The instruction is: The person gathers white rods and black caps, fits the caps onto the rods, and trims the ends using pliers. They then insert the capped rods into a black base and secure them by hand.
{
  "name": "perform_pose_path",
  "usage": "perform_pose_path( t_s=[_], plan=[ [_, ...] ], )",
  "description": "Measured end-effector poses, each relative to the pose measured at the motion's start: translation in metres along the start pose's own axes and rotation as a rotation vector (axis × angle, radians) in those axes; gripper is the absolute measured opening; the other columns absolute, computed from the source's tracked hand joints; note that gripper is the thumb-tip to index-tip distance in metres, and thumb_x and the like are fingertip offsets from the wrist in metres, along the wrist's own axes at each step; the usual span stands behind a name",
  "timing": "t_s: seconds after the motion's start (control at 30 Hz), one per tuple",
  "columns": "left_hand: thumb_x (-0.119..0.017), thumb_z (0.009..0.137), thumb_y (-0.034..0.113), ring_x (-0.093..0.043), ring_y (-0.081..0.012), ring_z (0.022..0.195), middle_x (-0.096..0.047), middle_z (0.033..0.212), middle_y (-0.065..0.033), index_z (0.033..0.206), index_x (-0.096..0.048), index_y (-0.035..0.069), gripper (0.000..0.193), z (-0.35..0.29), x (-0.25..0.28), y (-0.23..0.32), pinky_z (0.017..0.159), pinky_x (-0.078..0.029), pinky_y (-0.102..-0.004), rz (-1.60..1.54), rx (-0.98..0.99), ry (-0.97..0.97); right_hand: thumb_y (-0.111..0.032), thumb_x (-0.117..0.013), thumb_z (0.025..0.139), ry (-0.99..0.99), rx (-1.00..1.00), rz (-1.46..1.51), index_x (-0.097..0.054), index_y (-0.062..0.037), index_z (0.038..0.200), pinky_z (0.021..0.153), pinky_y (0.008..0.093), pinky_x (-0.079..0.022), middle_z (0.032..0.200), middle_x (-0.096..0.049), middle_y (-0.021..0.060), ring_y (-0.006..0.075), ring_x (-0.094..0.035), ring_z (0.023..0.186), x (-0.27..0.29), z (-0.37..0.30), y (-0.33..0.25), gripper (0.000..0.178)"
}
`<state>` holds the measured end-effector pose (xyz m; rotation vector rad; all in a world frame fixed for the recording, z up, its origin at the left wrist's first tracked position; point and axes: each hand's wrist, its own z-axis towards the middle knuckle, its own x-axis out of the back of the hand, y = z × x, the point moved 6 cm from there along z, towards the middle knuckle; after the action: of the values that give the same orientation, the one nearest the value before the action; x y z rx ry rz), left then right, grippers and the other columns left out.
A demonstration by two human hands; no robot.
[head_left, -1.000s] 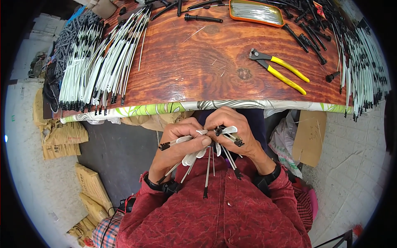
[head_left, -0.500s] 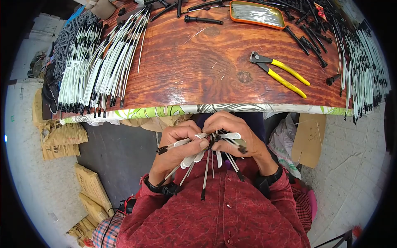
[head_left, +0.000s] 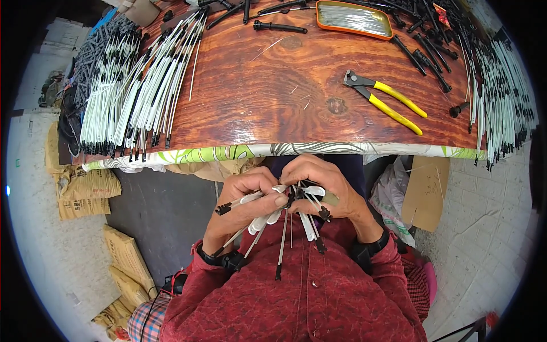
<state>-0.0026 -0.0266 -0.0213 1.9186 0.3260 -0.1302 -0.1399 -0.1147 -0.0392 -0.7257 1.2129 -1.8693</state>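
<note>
In front of my red shirt, my two hands hold an umbrella-like frame of thin ribs (head_left: 282, 245) between them. The grey ribs fan out from a small black hub (head_left: 293, 195), with black tips and white flat strips along them. My left hand (head_left: 242, 199) is closed, its thumb and fingers pinching a white strip beside the hub. On the other side, my right hand (head_left: 327, 185) curls its fingers and thumb round the hub and nearby ribs. Fingers partly hide the hub, so its details cannot be made out.
Beyond my hands is a wooden table (head_left: 239, 91) with a patterned cloth edge. End-cutting pincers (head_left: 387, 102) with yellow handles lie on it. Bundles of white ribs (head_left: 142, 97) lie left, more ribs (head_left: 501, 102) right. An orange-rimmed tin (head_left: 353, 20) holds thin wires among black shafts (head_left: 279, 27).
The ribs by my right hand have swung: black tips and white strips there now sit at different angles. Both hands stay nearly in place, still gripping the frame.
</note>
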Motion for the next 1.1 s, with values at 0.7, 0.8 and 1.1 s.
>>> perform_pose_path(
  t_s=[0.7,0.8,1.1],
  plan=[
    [-0.078,0.082,0.005,-0.058,-0.0073,0.075,-0.064,0.088,-0.0025,0.092,-0.067,0.002,0.015,-0.003,0.002,0.006,0.065,-0.044,-0.0227,0.009,0.019,0.004,-0.021,-0.087,0.074,0.022,0.040,-0.067,-0.064,-0.0025,0.103,0.079,0.0367,-0.051,0.099,-0.067,0.0120,0.0270,-0.065,0.090,-0.001,-0.003,-0.004,0.041],
    [-0.078,0.081,0.004,-0.059,-0.0079,0.076,-0.064,0.089,-0.0025,0.091,-0.068,0.001,0.015,-0.003,0.003,0.009,0.066,-0.045,-0.0234,0.071,-0.018,-0.006,-0.021,-0.087,0.073,0.044,0.064,-0.064,-0.064,-0.0025,0.103,0.079,0.0368,-0.051,0.099,-0.067,0.0118,0.0272,-0.065,0.090,-0.001,-0.004,-0.004,0.042],
    [-0.078,0.081,0.003,-0.060,-0.0095,0.079,-0.064,0.091,-0.0035,0.090,-0.071,0.001,0.012,-0.001,0.002,0.010,0.069,-0.046,-0.0247,0.120,-0.031,0.000,-0.019,-0.087,0.071,0.076,0.039,-0.102,-0.065,-0.0033,0.103,0.083,0.0391,-0.051,0.098,-0.066,0.0113,0.0277,-0.064,0.089,-0.002,-0.006,-0.008,0.042]
  ],
)
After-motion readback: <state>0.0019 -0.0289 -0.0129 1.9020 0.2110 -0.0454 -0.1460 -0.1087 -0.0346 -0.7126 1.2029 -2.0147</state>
